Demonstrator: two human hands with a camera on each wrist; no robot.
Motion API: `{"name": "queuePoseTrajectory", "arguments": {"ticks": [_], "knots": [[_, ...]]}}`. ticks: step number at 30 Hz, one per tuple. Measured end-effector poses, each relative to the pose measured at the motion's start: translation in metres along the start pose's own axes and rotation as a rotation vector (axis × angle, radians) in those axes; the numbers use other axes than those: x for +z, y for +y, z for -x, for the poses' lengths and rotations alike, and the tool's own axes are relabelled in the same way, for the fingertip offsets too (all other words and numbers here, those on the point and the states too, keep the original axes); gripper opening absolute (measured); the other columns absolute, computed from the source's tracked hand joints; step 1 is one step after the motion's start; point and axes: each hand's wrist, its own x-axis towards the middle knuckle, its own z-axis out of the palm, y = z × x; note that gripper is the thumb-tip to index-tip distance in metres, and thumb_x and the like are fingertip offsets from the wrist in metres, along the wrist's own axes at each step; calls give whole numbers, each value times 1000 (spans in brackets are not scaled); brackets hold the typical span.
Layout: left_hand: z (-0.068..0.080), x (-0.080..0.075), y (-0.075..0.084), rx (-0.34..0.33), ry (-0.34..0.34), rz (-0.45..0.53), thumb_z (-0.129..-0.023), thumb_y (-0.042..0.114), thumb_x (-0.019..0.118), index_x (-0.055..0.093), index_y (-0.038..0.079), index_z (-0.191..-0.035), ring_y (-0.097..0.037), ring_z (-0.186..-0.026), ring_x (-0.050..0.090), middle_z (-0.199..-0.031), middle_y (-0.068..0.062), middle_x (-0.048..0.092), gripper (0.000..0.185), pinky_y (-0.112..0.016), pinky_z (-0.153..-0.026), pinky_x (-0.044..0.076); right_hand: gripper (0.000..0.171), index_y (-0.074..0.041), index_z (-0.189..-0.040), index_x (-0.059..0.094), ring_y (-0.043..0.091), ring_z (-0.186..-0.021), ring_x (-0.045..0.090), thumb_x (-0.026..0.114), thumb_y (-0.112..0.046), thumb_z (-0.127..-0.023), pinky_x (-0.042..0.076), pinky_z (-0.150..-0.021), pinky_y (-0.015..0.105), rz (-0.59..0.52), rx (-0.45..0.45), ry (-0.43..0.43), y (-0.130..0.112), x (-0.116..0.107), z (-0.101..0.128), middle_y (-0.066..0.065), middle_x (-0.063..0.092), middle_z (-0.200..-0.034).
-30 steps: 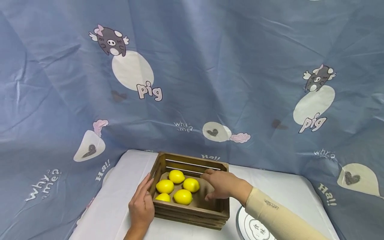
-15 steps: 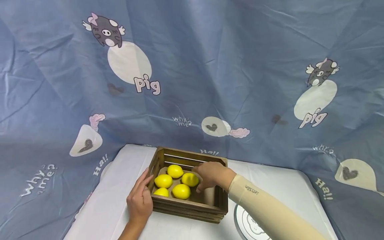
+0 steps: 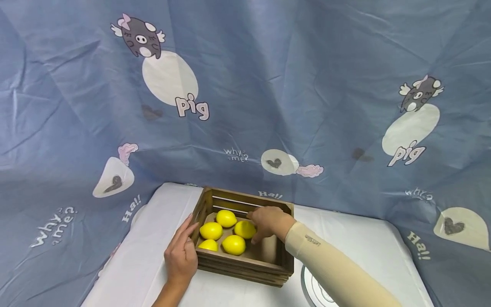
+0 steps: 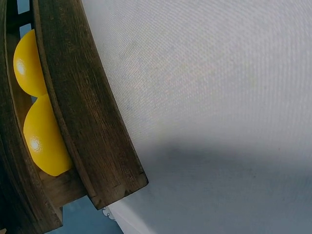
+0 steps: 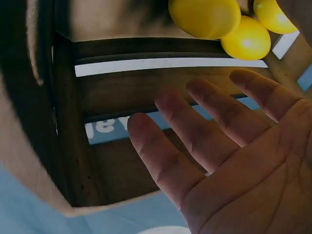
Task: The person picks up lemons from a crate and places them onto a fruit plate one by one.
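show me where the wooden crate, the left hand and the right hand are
wooden crate [image 3: 245, 266], head view, near front wall.
left hand [image 3: 181, 260], head view, back of hand.
right hand [image 3: 268, 221], head view, back of hand.

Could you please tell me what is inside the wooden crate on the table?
The wooden crate holds five yellow lemons, grouped toward its left side. The right hand reaches in above them, partly covering one lemon and some of the crate floor, so anything beneath it stays unseen.
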Motion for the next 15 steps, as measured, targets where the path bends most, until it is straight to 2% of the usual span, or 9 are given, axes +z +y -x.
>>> {"name": "queuePoseTrajectory", "arguments": {"ticks": [5,10,15], "knots": [[-1,0,0,2,12,-4,-88,-6,39,77,-2,-114,-30,-121,68,-133,-12,70,47,-17,-109,40,74,-14,-140,65,14,-88,63,88,-49,-79,57,-77,44,-39,-15,5,2,6,-10,-5,69,-99],[-1,1,1,1,11,1,-88,-6,38,77,-2,-113,-29,-121,68,-133,-13,71,46,-16,-108,40,75,-14,-141,65,13,-86,60,89,-48,-78,55,-77,41,-75,-28,19,2,11,-16,-4,71,-104],[-2,2,0,8,18,5,-87,-7,39,78,-2,-112,-33,-119,68,-133,-13,71,46,-17,-108,41,72,-13,-138,66,12,-82,56,90,-45,-78,51,-74,36,-103,-24,23,1,15,-22,-6,67,-95]]}}
